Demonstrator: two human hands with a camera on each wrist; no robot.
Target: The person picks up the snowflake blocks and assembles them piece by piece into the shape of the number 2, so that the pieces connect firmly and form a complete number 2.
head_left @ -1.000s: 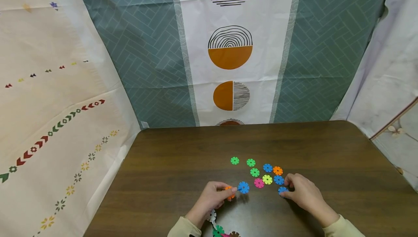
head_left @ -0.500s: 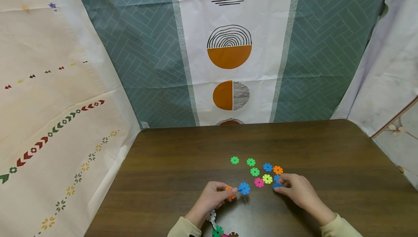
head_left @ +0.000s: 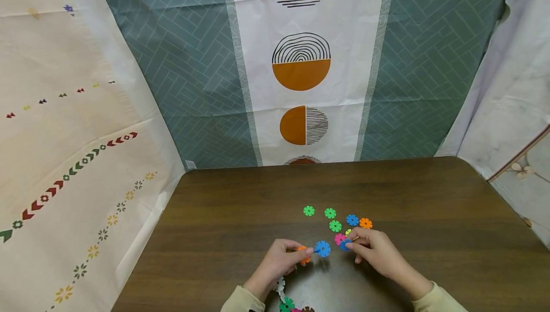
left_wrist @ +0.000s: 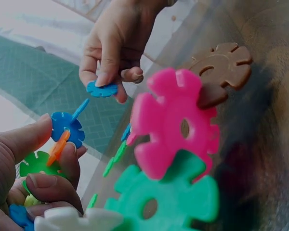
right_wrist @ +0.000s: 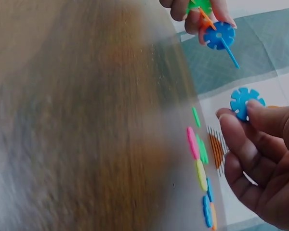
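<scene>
My left hand (head_left: 279,258) grips a chain of interlocked notched plastic discs. Thumb and fingers pinch it near an orange disc (head_left: 304,255), with a blue disc (head_left: 323,249) sticking out to the right and another blue disc (left_wrist: 60,125) slotted between them. The chain's other end hangs below the hand with a white disc (left_wrist: 79,221), a green disc (left_wrist: 127,192), a pink disc (left_wrist: 154,120) and a brown disc (left_wrist: 226,72). My right hand (head_left: 380,253) pinches a single blue disc (right_wrist: 241,102) between thumb and forefinger, a short gap from the chain's blue end.
Loose discs lie flat on the brown table (head_left: 232,207) beyond the hands: several green ones (head_left: 330,213), a blue one (head_left: 352,220), an orange one (head_left: 365,223), a pink one (head_left: 339,240) and a partly hidden yellow one (head_left: 348,231). A patterned cloth (head_left: 206,87) hangs behind.
My right hand has lifted a blue disc from the right of the group and carried it left toward the chain. The left hand has stayed nearly still, its end disc turning slightly.
</scene>
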